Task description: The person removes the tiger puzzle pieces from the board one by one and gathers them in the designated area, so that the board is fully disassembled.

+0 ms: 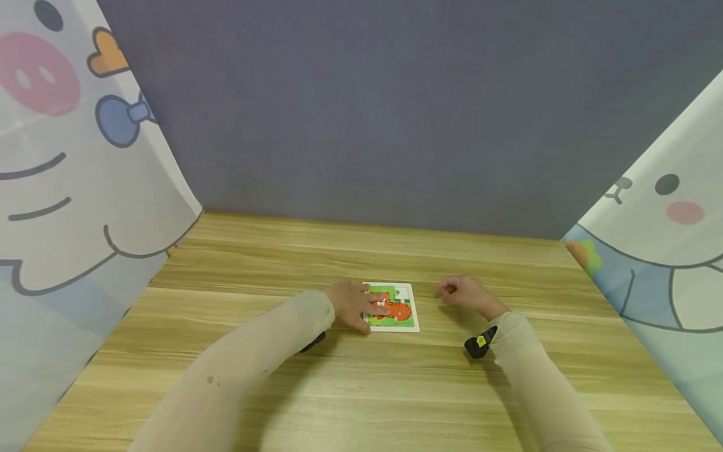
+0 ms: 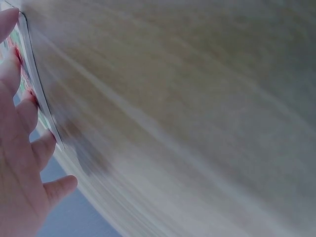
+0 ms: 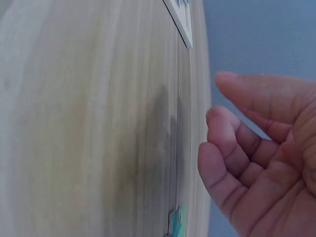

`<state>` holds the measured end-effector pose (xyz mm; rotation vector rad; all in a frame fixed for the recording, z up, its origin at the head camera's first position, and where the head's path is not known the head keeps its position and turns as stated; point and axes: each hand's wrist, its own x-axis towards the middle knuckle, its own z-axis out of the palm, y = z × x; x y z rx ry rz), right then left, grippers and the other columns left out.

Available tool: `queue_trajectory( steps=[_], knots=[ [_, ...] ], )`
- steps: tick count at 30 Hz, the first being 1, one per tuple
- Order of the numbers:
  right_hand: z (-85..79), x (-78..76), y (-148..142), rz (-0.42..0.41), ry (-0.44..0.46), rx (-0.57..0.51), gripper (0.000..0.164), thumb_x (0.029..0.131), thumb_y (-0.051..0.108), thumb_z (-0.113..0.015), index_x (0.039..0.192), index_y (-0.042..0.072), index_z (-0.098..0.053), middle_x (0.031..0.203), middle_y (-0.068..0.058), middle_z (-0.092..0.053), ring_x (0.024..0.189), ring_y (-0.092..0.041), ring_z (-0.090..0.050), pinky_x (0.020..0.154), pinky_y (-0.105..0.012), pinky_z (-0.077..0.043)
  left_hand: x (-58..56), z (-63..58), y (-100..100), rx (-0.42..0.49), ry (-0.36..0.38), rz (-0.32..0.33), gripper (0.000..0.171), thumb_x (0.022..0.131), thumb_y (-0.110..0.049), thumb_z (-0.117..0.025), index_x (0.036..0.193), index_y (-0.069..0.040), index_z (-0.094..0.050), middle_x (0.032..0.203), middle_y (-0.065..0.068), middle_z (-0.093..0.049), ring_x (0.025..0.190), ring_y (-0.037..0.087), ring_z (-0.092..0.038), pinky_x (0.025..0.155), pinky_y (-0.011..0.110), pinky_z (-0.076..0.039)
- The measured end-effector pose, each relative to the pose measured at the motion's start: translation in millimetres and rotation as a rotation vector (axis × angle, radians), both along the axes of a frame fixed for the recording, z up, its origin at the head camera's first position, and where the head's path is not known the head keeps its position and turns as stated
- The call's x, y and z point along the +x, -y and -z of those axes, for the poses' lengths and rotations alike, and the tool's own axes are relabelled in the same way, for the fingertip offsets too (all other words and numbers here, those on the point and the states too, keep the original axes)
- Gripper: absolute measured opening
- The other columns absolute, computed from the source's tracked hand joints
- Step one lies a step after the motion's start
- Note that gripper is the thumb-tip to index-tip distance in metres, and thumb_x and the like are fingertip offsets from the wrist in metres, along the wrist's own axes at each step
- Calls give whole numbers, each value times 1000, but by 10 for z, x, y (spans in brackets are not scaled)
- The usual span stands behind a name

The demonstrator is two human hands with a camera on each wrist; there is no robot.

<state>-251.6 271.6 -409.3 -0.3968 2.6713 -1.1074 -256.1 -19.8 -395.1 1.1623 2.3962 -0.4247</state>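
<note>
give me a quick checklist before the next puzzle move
1. Tiger puzzle steadied: ok, the left hand rests on it, fingers spread.
2. Space for a piece: ok, a white gap shows toward the puzzle's far right corner.
3. Right hand free: ok, nothing visible in its curled fingers.
4. Loose piece picked up: not ok, a green piece lies on the table in the right wrist view.
5. That piece matches the gap: cannot tell, only part of it shows.
</note>
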Motion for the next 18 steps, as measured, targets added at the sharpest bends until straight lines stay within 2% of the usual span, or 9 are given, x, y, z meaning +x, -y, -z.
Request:
queue_trajectory(
  steps=[5, 12, 18],
  knots=[
    [10, -17, 81, -63, 22, -15, 27, 81, -2, -71, 105, -12, -65, 79, -3, -62, 70, -12, -51, 62, -25, -45, -5, -6, 0, -8, -7, -4, 62, 93, -61, -45, 149, -50, -20, 157, -19, -10, 145, 18, -14, 113, 49, -21],
    [11, -35, 229, -91, 45, -6, 28, 82, -1, -70, 107, -12, -65, 78, -2, -60, 68, -12, -48, 61, -26, -43, 5, -25, -1, -17, 2, -15, 62, 93, -61, -45, 149, -50, -20, 157, -19, -10, 145, 17, -13, 113, 50, -20],
    [18, -47, 358, -159, 26, 31, 23, 81, -3, -70, 103, -9, -67, 73, 1, -56, 64, -11, -45, 58, -23, -39, 12, -31, -15, -38, -9, -16, 62, 92, -63, -44, 148, -52, -20, 157, -20, -10, 145, 15, -14, 113, 48, -21]
  ],
)
